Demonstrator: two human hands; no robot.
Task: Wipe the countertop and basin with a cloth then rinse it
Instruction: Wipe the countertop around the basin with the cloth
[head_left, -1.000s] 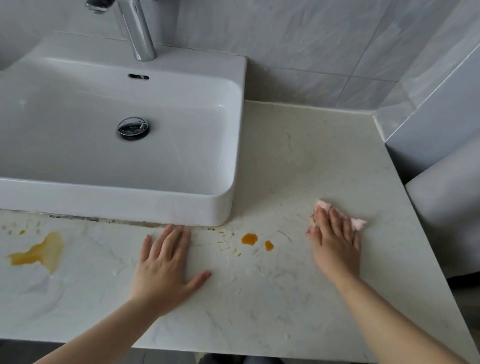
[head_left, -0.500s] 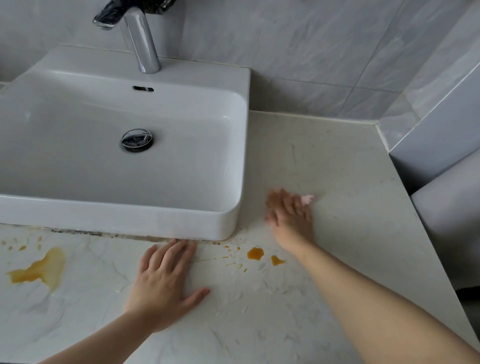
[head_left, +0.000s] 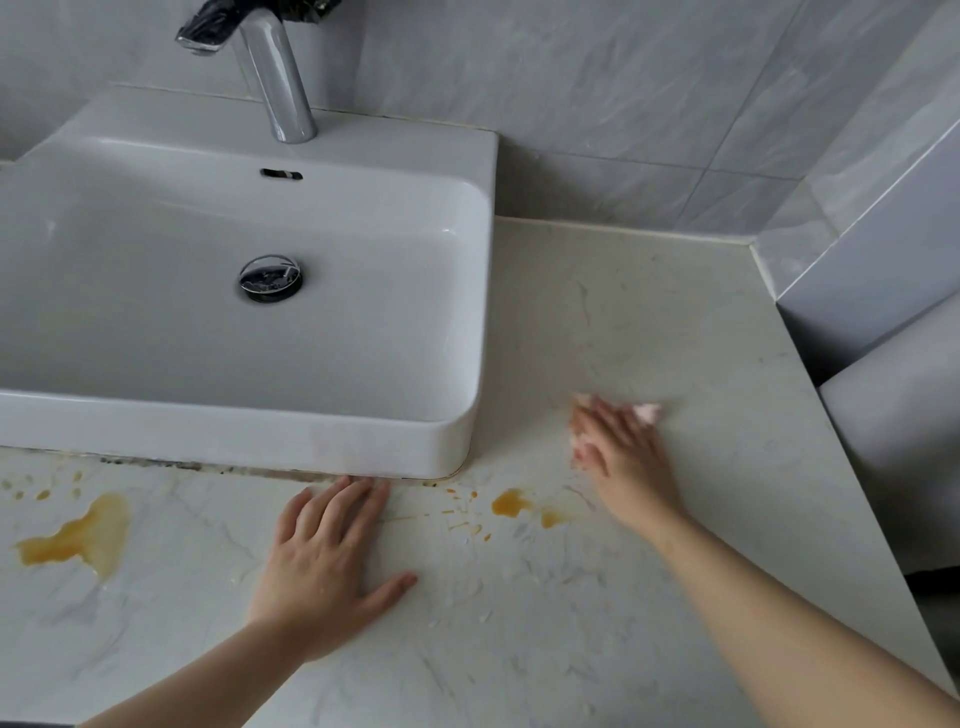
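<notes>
Right hand (head_left: 621, 460) is laid palm-down on a small pink cloth (head_left: 647, 412), fingers stretched out and close together, so that the cloth is pressed against the tabletop (head_left: 675, 322) rather than pinched (the hand is blurred, so finer detail cannot be told). The cloth is almost wholly hidden beneath the fingers; only a pale corner shows past the fingertips on the right, and a sliver at the left edge.

It is judged to be soft, light and limp, likely to bunch or slide out from under a flat palm on smooth stone. It is best kept spread under the fingers with downward pressure, or gathered at its middle when it is lifted for rinsing.

Left hand (head_left: 322, 556) is rested flat with fingers spread, its fingertips just short of the front wall of the basin (head_left: 260, 441). Orange spots (head_left: 508, 503) lie unwiped between the hands, near the right wrist. A bigger orange puddle (head_left: 78, 535) is left at the far left.
</notes>
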